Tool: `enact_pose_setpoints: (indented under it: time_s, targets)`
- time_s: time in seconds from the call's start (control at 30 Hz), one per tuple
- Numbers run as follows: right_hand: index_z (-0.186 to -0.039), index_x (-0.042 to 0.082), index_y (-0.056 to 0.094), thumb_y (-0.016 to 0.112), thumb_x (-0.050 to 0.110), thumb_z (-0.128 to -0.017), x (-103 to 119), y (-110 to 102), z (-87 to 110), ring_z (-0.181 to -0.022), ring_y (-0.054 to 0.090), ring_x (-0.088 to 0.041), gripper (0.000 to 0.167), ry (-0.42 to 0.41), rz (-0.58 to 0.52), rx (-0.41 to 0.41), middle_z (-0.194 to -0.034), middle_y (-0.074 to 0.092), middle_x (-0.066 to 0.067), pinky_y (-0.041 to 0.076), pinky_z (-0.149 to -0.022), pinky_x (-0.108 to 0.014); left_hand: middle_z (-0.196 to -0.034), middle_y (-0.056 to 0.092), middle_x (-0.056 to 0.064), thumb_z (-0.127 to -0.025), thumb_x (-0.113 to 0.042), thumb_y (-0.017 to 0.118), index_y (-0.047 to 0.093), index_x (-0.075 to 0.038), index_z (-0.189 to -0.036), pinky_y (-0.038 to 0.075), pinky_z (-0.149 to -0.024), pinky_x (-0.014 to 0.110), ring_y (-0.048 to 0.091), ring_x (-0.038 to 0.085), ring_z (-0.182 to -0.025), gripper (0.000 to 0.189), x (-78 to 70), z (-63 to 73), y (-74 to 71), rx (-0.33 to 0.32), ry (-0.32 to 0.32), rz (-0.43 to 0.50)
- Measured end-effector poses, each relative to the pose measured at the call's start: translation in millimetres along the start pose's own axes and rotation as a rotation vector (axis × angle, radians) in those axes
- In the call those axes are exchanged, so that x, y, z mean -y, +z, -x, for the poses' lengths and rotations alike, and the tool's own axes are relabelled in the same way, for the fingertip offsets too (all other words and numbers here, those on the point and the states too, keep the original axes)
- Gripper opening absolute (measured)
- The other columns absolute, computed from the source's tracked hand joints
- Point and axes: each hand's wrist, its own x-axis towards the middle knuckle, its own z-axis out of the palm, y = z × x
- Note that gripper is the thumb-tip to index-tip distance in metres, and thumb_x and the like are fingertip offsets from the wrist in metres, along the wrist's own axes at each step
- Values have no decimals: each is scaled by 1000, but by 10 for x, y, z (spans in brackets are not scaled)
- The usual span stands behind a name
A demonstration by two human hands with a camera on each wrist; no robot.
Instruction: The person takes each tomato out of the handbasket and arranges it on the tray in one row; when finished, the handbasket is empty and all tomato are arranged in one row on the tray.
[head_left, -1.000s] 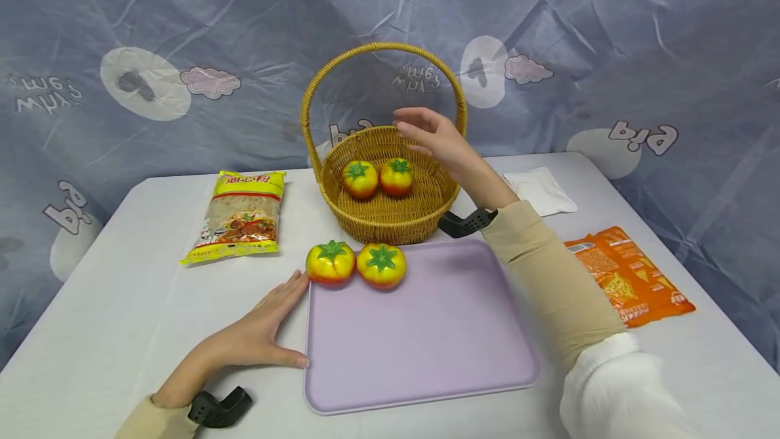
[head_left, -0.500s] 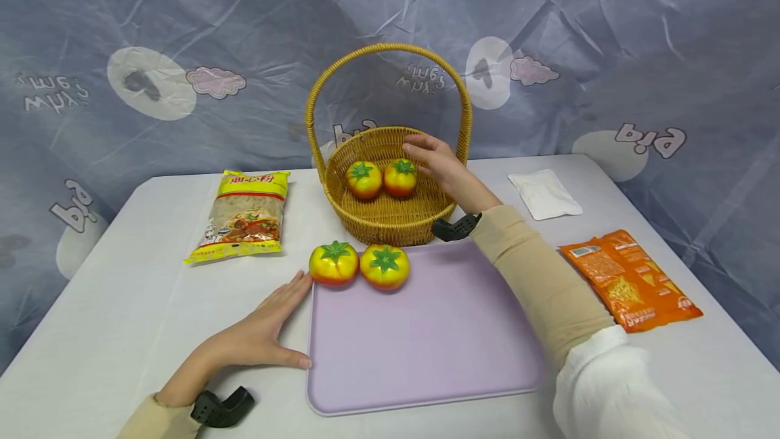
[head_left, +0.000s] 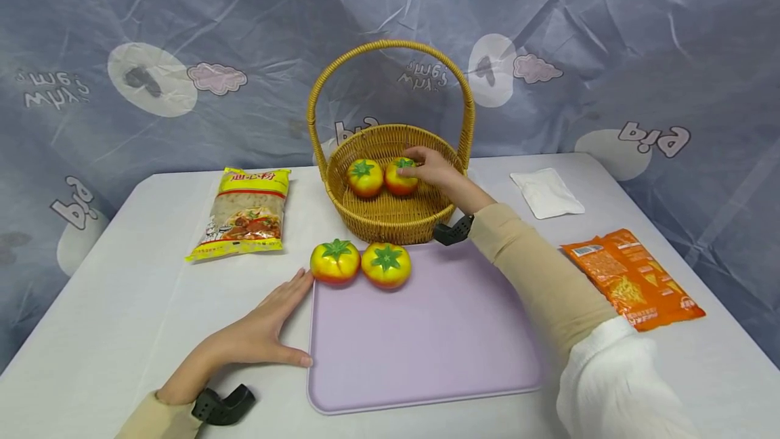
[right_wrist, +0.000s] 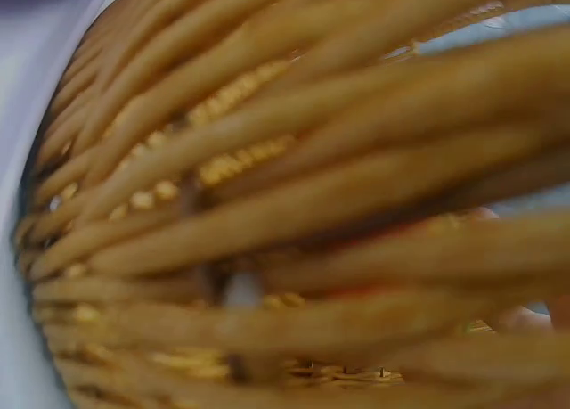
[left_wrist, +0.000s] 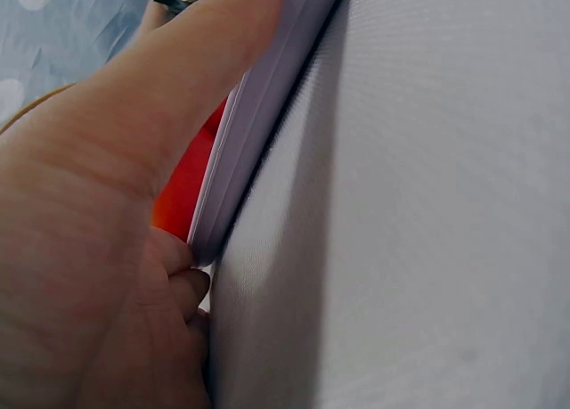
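Observation:
My right hand (head_left: 434, 169) reaches into the wicker basket (head_left: 390, 225), its thumb and fingers curved round a yellow-red tomato (head_left: 400, 186) with a green leafy top. A second tomato (head_left: 365, 179) sits to its left in the basket. Two more tomatoes stand side by side on the lilac tray (head_left: 426, 337): a left one (head_left: 335, 264) at the corner and a right one (head_left: 386, 267). My left hand (head_left: 258, 330) rests at the tray's left side, fingers straight, thumb at the rim. The left wrist view shows that thumb (left_wrist: 191, 66) against the tray edge (left_wrist: 258, 106).
A yellow noodle bag (head_left: 244, 215) lies left of the basket. To the right lie a white packet (head_left: 547, 193) and an orange snack bag (head_left: 634, 280). The basket's tall arched handle (head_left: 390, 45) stands over my right hand. Basket weave (right_wrist: 267, 177) fills the right wrist view, blurred.
My right hand has come down from above the basket's right side onto the right tomato inside. My left hand and the tray have stayed in place; the head view has shifted slightly.

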Motion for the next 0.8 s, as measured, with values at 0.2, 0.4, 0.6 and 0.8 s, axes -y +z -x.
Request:
enact_pose_setpoints:
  time_s: [0.2, 0.4, 0.6, 0.8]
  targets:
    - [-143, 6, 32, 70, 16, -85, 6, 35, 1, -126, 35, -33, 70, -37, 235, 72, -141, 34, -21, 31, -102, -43, -154, 6, 13, -67, -55, 78, 8, -3, -150, -1, -110, 30, 1, 30, -140, 120, 4, -22, -4, -1, 8, -10]
    - [-144, 9, 30, 73, 20, -81, -12, 62, 4, -122, 37, -33, 77, -70, 319, 57, -138, 35, -21, 33, -99, -44, -154, 5, 13, -67, -54, 78, 8, -2, -150, -1, -110, 31, 1, 31, -139, 120, -5, -30, 2, 1, 7, -1]
    - [-144, 6, 27, 72, 25, -82, 86, -20, 198, -119, 41, -31, 79, -141, 312, -3, -136, 38, -18, 36, -98, -43, -154, 5, 14, -68, -54, 77, 9, -2, -149, -1, -110, 30, 1, 32, -139, 118, -12, -13, 14, 9, 1, 11]
    - [-143, 10, 29, 74, 23, -81, 240, -199, 655, -115, 45, -31, 78, -171, 226, -31, -133, 39, -16, 42, -93, -42, -154, 6, 16, -69, -54, 76, 8, -2, -150, -3, -108, 24, 2, 33, -139, 117, -11, 9, 3, 4, 8, -1]
